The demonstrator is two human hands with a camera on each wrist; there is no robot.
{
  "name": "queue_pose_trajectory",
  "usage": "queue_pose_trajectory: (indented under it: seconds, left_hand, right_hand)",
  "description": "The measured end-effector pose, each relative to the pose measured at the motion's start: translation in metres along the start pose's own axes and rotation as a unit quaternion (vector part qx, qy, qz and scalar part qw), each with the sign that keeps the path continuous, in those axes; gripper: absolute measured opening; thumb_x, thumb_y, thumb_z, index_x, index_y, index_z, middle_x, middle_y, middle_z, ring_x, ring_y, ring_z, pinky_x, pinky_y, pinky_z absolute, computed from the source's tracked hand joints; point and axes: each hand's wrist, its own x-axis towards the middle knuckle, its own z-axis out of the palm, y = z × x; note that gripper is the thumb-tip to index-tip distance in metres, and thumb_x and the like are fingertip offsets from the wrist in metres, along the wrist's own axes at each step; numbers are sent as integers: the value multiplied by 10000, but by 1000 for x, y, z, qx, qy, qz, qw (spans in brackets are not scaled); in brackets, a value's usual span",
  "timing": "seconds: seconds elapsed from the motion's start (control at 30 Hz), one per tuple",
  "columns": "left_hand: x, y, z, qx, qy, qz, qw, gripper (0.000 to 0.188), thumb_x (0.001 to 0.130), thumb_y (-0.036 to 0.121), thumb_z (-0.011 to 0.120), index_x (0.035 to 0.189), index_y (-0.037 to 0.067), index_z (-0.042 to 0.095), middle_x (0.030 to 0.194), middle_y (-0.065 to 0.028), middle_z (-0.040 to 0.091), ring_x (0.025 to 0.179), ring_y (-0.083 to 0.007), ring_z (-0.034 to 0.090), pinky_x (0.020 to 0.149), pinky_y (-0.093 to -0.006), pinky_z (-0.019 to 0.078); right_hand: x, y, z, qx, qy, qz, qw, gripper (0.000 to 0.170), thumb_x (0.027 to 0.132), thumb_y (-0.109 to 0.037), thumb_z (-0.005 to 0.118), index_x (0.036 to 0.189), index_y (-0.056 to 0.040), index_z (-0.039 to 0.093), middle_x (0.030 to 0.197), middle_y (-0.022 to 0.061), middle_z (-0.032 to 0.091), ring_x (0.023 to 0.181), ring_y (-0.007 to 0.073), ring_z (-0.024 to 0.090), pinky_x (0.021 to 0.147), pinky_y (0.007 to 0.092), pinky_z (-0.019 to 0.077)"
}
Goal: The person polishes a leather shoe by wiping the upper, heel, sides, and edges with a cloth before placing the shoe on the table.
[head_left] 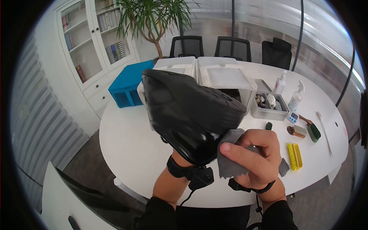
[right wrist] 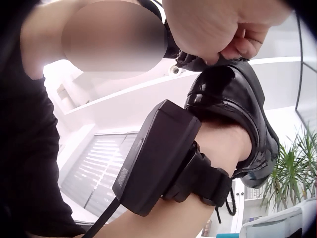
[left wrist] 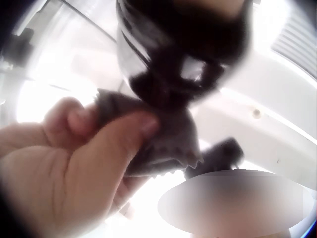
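Observation:
A glossy black shoe [head_left: 188, 111] is held up above the table, its sole facing up and away. My left hand goes into the shoe's opening, as the right wrist view shows at the wrist [right wrist: 233, 141]; its fingers are hidden inside. Between thumb and fingers, my right hand [head_left: 255, 153] pinches a grey cloth [head_left: 230, 163] with zigzag edges, against the shiny end of the shoe. In the left wrist view the cloth [left wrist: 171, 131] touches the underside of the shoe [left wrist: 173, 74], with the right hand [left wrist: 79, 158] around it.
On the white table [head_left: 122, 145] stand a blue box [head_left: 132, 80], white boxes [head_left: 224, 76], a metal tin [head_left: 270, 113] and two bottles. A yellow brush [head_left: 294, 156], a green brush [head_left: 314, 133], other brushes, a small timer [head_left: 293, 117] and another grey cloth [head_left: 283, 167] lie right.

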Motion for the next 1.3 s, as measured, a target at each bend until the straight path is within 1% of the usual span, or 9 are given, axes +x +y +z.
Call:
queue_pose_trajectory:
  seconds: [0.1,0.2,0.37,0.5,0.57,0.67,0.83,0.93,1.3]
  left_hand:
    - [8,-8,-2,57,-45,25,997,372,843,162,772,1193,69,687,1150,-98,695,1021,-259,673,876,-396,538]
    - [25,-8,4,73,-30,31,996,374,850,164,765,1201,66,681,1156,-99,692,1026,-258,671,879,-394,538]
    - [5,-4,-16,98,-12,40,994,376,861,166,753,1213,62,672,1167,-100,688,1033,-256,667,884,-392,537]
    - [5,-2,-11,120,-2,53,991,379,870,167,743,1223,58,664,1176,-101,684,1039,-255,665,887,-390,537]
    - [6,-2,-6,129,4,59,990,380,874,168,738,1228,57,661,1180,-102,682,1043,-254,663,889,-389,537]
    - [0,-1,-2,143,14,61,988,381,881,169,731,1236,54,655,1186,-102,679,1047,-253,661,892,-388,536]
    - [8,-2,2,163,32,66,984,384,892,172,719,1249,50,646,1197,-104,674,1055,-251,658,897,-386,536]
    - [16,-1,-2,178,39,73,981,386,898,173,712,1256,47,640,1203,-104,671,1059,-250,656,900,-384,535]
    - [20,2,-19,226,57,99,968,393,922,177,685,1284,38,620,1227,-107,660,1076,-246,648,910,-379,534]
  right_hand:
    - [0,0,2,24,17,-10,1000,614,581,47,679,1167,-106,780,938,64,567,752,196,609,607,280,517]
    - [4,0,2,88,-105,-31,990,458,697,-61,700,1149,-74,775,920,61,586,620,164,569,519,270,454]
    - [-10,1,37,18,-52,-104,993,560,622,-179,702,1173,-108,773,683,27,525,553,173,549,509,295,439]
    - [-5,5,19,76,-89,-75,990,574,594,-143,715,1164,-119,777,698,29,528,575,178,550,512,298,437]
    - [0,6,2,83,-185,-34,979,505,680,-61,693,1179,-103,764,889,39,570,636,148,578,529,251,468]
    - [1,4,7,38,-19,-40,998,586,622,13,683,1194,-89,759,807,49,553,616,180,580,524,266,468]
    - [0,1,14,59,2,-45,997,631,591,34,678,1208,-76,751,787,61,557,603,188,565,506,289,455]
    - [-1,1,15,85,-123,-40,988,517,655,-29,731,1168,-85,766,849,52,584,651,155,570,502,266,443]
    - [-9,5,30,31,-38,-15,999,667,532,91,649,1127,-169,802,922,42,552,750,189,606,593,290,506]
